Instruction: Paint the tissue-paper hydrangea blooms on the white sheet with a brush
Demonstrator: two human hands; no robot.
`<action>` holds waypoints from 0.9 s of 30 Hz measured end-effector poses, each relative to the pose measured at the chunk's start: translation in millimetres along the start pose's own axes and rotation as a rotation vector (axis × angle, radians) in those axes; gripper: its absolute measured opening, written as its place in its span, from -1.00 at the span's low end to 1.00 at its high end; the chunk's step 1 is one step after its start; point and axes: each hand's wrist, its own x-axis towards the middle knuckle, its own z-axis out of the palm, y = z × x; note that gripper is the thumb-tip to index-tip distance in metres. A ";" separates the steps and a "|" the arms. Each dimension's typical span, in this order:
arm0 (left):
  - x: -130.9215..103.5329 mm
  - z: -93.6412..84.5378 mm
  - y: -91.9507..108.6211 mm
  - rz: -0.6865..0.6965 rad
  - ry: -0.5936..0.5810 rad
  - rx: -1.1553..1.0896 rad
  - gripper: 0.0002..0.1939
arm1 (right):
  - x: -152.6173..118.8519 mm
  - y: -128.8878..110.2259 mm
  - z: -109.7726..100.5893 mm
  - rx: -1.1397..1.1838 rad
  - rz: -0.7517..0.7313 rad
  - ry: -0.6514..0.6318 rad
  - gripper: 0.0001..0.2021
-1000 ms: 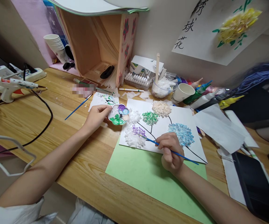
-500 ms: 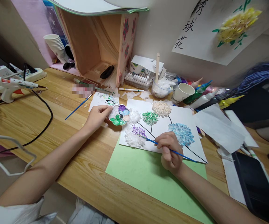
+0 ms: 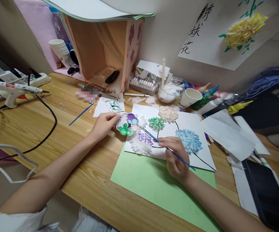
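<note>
My left hand pinches the rim of a flower-shaped paint palette holding purple, blue, green and peach paint. Between the fingers of my right hand is a blue paintbrush, its tip at the palette's right edge. Beneath lies a white sheet with raised flowers: a peach one, a green one, a blue one, and a white one partly coloured purple. Another white flower is partly hidden behind the palette.
Green paper lies under the sheet. A paper cup, a tub of white scraps and paint bottles stand behind. A glue gun is at left, a black phone-like slab at right.
The brush tip has left the purple-touched flower and moved up to the palette. My left hand and the palette have shifted slightly right and down.
</note>
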 end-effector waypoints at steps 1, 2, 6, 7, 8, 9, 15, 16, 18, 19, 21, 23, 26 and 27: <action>-1.3 0.8 1.0 -0.001 -0.010 0.004 -0.69 | 0.9 -1.0 -0.1 -0.013 -0.003 -0.033 -0.74; -2.4 1.6 2.0 -0.003 -0.020 0.010 -0.69 | 1.8 -1.9 -0.1 -0.022 0.000 -0.060 -0.72; -5.9 3.9 4.2 0.005 -0.072 0.050 -0.69 | 3.7 -2.6 1.9 -0.037 0.033 -0.136 -0.67; -6.6 4.3 4.3 0.004 -0.087 0.053 -0.69 | 4.0 -2.3 2.4 -0.037 0.039 -0.151 -0.67; -7.2 4.7 4.5 0.000 -0.101 0.051 -0.68 | 4.1 -2.1 2.9 -0.036 0.041 -0.162 -0.66; -7.9 5.1 4.8 -0.008 -0.110 0.045 -0.68 | 4.1 -1.9 3.3 -0.033 0.041 -0.168 -0.66; -11.1 6.6 7.9 -0.020 -0.119 0.036 -0.67 | 4.3 -2.9 3.0 -0.029 0.036 -0.155 -0.66; -10.9 6.5 7.9 -0.015 -0.117 0.041 -0.67 | 4.3 -3.0 2.7 -0.032 0.034 -0.151 -0.66; -9.6 5.9 7.1 -0.001 -0.114 0.052 -0.66 | 3.3 -2.5 2.0 -0.036 0.024 -0.118 -0.67; -8.5 5.2 6.2 0.005 -0.110 0.057 -0.67 | 2.2 -1.9 1.7 -0.034 0.013 -0.087 -0.68; -5.6 3.5 4.0 0.013 -0.084 0.063 -0.67 | -1.0 -0.4 1.2 -0.015 -0.013 -0.018 -0.70; -2.3 1.0 1.9 0.004 -0.027 0.055 -0.67 | -4.0 0.2 0.4 0.015 -0.032 0.044 -0.74; 2.7 -3.2 -0.1 -0.045 0.075 0.004 -0.69 | -1.5 -3.8 -2.5 0.037 -0.004 0.086 -0.82; 4.2 -4.6 -0.7 -0.063 0.104 -0.015 -0.70 | 2.4 -6.7 -4.2 0.044 0.024 0.083 -0.84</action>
